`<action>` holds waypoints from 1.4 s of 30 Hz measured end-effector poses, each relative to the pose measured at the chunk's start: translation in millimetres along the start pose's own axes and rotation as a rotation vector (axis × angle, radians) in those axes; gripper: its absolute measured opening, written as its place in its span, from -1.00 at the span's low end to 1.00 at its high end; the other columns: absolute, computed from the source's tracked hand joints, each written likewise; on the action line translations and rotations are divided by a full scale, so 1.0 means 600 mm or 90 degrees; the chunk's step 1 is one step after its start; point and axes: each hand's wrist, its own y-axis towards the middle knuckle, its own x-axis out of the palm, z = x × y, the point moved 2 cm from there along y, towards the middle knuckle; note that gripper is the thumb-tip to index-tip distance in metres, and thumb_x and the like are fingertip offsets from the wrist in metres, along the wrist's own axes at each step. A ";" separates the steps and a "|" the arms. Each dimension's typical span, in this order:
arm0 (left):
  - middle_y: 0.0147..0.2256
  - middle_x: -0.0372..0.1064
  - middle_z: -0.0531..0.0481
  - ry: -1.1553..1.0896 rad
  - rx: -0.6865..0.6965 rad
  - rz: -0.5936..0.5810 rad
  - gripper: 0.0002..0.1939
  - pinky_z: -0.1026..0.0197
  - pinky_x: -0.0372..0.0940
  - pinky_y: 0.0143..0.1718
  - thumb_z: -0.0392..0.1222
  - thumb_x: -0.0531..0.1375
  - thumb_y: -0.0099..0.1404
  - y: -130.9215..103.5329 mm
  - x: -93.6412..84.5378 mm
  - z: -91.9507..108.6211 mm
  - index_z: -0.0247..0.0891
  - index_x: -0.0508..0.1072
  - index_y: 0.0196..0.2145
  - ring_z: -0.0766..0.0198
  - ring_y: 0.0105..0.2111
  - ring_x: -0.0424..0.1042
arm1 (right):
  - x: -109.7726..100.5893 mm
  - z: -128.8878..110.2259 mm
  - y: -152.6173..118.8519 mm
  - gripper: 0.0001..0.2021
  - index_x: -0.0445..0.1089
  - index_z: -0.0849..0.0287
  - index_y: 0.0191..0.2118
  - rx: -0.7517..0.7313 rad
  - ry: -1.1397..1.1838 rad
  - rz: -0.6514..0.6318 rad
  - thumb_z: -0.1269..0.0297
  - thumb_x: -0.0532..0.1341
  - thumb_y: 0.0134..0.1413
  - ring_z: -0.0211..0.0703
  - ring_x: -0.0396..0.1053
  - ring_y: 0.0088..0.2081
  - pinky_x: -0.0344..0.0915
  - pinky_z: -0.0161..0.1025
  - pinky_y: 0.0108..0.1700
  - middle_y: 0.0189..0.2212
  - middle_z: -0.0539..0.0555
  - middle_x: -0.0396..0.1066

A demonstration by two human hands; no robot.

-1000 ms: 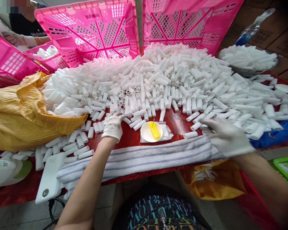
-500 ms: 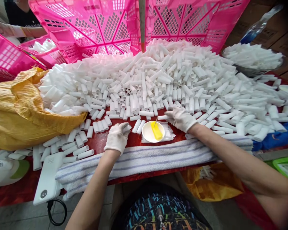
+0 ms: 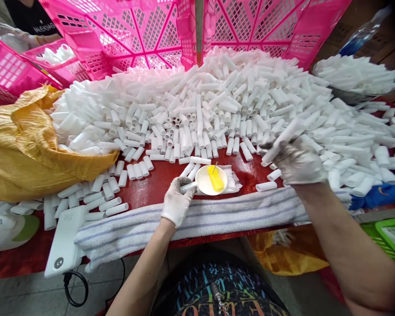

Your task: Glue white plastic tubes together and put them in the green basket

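Note:
My left hand [image 3: 178,199], in a white glove, is closed on a short white plastic tube [image 3: 188,187]. That tube points at the rim of a small white dish [image 3: 201,181], where a yellow block [image 3: 216,179] sits with a thin pin-like piece upright in it. Under the dish lies a clear plastic packet [image 3: 233,179]. My gloved right hand [image 3: 299,163], raised over the right side of the table and slightly blurred, grips a longer white tube [image 3: 285,139], tilted. Loose tubes [image 3: 266,186] lie beneath it.
A big heap of white tubes [image 3: 184,96] stretches across the table against pink crates [image 3: 145,33]. A yellow sack [image 3: 23,145] lies left, a heaped bowl [image 3: 355,96] at right. A striped towel [image 3: 217,215] and a white power bank [image 3: 64,245] line the front edge. Someone stands behind the left crates.
My left hand has moved right, bringing its tube to the dish. My right hand has lifted away to the right with a tube in it, and the nearby tubes have shifted.

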 end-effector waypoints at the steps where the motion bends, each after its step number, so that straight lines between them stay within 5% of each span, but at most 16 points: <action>1: -0.19 0.49 -0.04 0.014 0.006 -0.001 -0.68 0.10 0.39 -0.04 -0.09 0.30 0.12 0.000 -0.001 -0.001 -0.26 0.40 -0.19 0.22 -0.20 0.49 | -0.008 -0.002 0.004 -0.66 0.30 0.04 -0.13 0.020 0.040 -0.005 -0.10 0.12 0.17 -0.03 0.47 -0.21 0.41 -0.10 -0.30 -0.20 0.14 0.46; 5: -0.15 0.50 -0.08 0.049 0.020 -0.001 -0.67 0.09 0.38 -0.01 -0.07 0.29 0.17 0.002 -0.001 -0.005 -0.27 0.45 -0.14 0.19 -0.16 0.49 | -0.018 0.001 0.028 -0.60 0.32 0.04 -0.29 0.109 0.154 0.008 -0.05 0.40 -0.18 0.07 0.47 -0.15 0.46 -0.04 -0.30 -0.25 0.10 0.46; 8: -0.12 0.51 -0.09 0.036 0.045 -0.005 -0.67 0.11 0.37 0.00 -0.05 0.28 0.18 0.000 -0.001 -0.010 -0.27 0.46 -0.15 0.18 -0.13 0.50 | -0.030 0.002 0.041 -0.62 0.32 0.01 -0.30 0.098 0.191 0.070 -0.06 0.40 -0.16 0.07 0.47 -0.09 0.48 0.02 -0.23 -0.23 0.08 0.46; 11: -0.10 0.51 -0.10 0.029 0.055 0.002 -0.67 0.10 0.37 0.02 -0.05 0.27 0.20 -0.001 -0.004 -0.017 -0.26 0.47 -0.12 0.18 -0.11 0.50 | -0.038 -0.003 0.022 -0.65 0.37 0.02 -0.30 0.101 0.204 0.100 -0.02 0.42 -0.15 -0.05 0.49 -0.30 0.47 -0.07 -0.26 -0.37 0.04 0.45; 14: -0.04 0.50 -0.12 0.063 0.076 -0.020 -0.64 0.05 0.33 0.10 -0.10 0.28 0.20 -0.001 -0.005 -0.018 -0.24 0.48 -0.05 0.14 -0.06 0.49 | -0.016 -0.006 -0.029 -0.63 0.46 0.04 -0.15 0.127 0.159 -0.028 -0.01 0.38 -0.06 -0.20 0.42 -0.44 0.42 -0.19 -0.35 -0.40 0.01 0.46; 17: -0.03 0.50 -0.13 0.111 0.084 -0.016 -0.63 0.02 0.32 0.12 -0.12 0.28 0.21 0.003 -0.003 -0.016 -0.23 0.49 -0.03 0.10 -0.05 0.49 | 0.039 0.003 -0.079 -0.52 0.45 0.12 0.04 0.159 0.085 -0.241 -0.05 0.28 0.06 -0.21 0.39 -0.47 0.38 -0.23 -0.42 -0.43 0.01 0.48; 19: -0.04 0.51 -0.12 0.114 0.080 -0.010 -0.63 0.02 0.35 0.10 -0.10 0.28 0.22 0.007 -0.003 -0.017 -0.21 0.49 -0.02 0.09 -0.06 0.50 | 0.079 0.010 -0.092 -0.49 0.45 0.17 0.05 0.137 0.058 -0.290 -0.08 0.20 0.13 -0.16 0.41 -0.45 0.40 -0.19 -0.40 -0.44 0.04 0.49; 25: -0.01 0.50 -0.13 0.066 0.072 -0.044 -0.61 0.03 0.39 0.05 -0.03 0.27 0.24 0.017 -0.007 -0.028 -0.18 0.49 0.00 0.07 -0.06 0.51 | 0.136 0.019 -0.068 -0.70 0.55 0.08 -0.16 -0.060 0.034 -0.201 0.03 0.31 0.04 0.05 0.47 -0.04 0.37 0.06 0.14 -0.10 0.10 0.54; 33: 0.02 0.49 -0.13 0.033 0.031 -0.049 -0.61 0.04 0.37 0.09 -0.06 0.30 0.20 0.014 -0.005 -0.018 -0.21 0.50 -0.02 0.05 -0.04 0.50 | 0.132 0.045 -0.081 -0.64 0.51 0.07 -0.04 -0.035 0.063 -0.205 0.07 0.33 0.04 0.04 0.45 0.03 0.31 0.07 0.23 -0.02 0.08 0.50; 38: -0.04 0.52 -0.15 0.050 0.021 -0.045 -0.61 -0.02 0.38 0.07 -0.07 0.30 0.20 0.014 -0.004 -0.019 -0.21 0.51 -0.03 0.01 -0.07 0.51 | 0.144 0.035 -0.089 -0.69 0.55 0.16 -0.26 -0.021 0.092 -0.239 0.01 0.25 0.12 -0.03 0.53 -0.23 0.52 -0.02 -0.10 -0.27 0.12 0.55; 42: -0.06 0.52 -0.15 0.057 0.023 -0.047 -0.62 -0.03 0.37 0.08 -0.06 0.31 0.20 0.013 -0.005 -0.017 -0.21 0.51 -0.04 0.01 -0.07 0.52 | 0.136 0.034 -0.094 -0.67 0.54 0.13 -0.15 -0.040 0.060 -0.200 0.07 0.36 -0.01 -0.01 0.50 -0.09 0.42 0.00 0.09 -0.15 0.11 0.53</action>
